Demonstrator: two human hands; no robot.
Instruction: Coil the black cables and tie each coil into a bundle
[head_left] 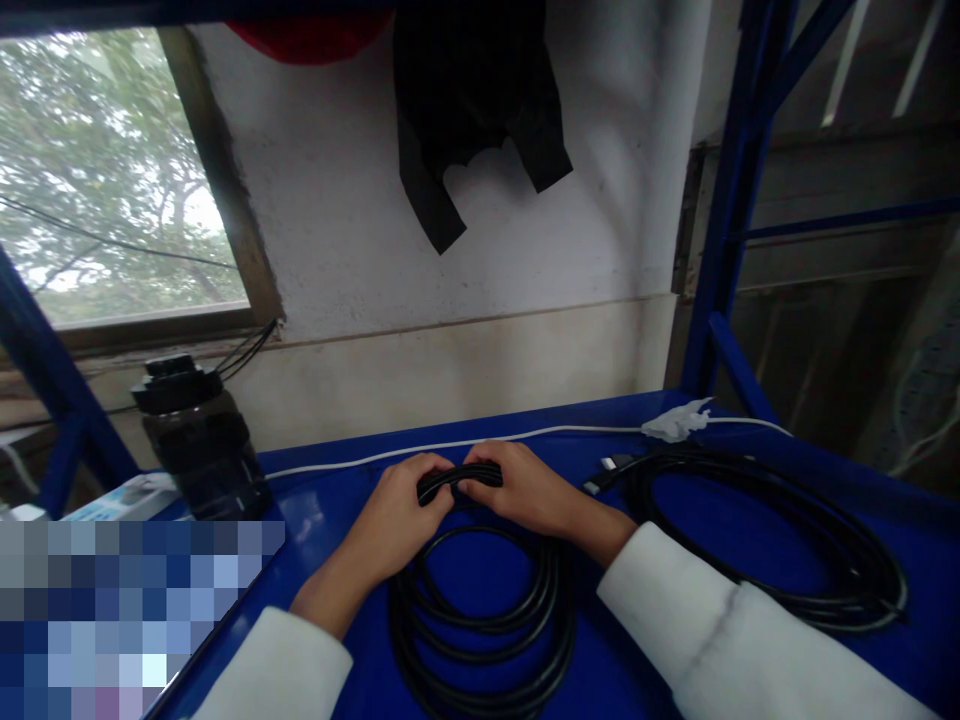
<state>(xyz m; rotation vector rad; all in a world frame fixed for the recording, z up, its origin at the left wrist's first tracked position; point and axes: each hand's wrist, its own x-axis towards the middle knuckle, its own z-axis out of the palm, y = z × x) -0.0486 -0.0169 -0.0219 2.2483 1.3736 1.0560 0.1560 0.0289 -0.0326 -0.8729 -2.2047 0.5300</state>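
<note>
A coiled black cable [480, 658] lies in loose loops on the blue tabletop [337, 580], and its far side is bunched together and lifted. My left hand [401, 505] is closed round that bunch from the left, thumb on the near side. Close beside it, my right hand [517, 487] grips the same bunch from the right. A short stretch of the gathered strands shows between the two hands. The cable's ends cannot be made out. To the right lies a second coiled black cable [840, 610], with metal-tipped plugs [604, 474] near my right wrist.
A dark water bottle [199, 440] stands at the left, by a small white and blue box [124, 495]. A white cord [405, 452] runs along the back, past crumpled clear plastic [675, 420]. Blue frame posts [724, 220] rise at the sides. Dark clothing [472, 90] hangs above.
</note>
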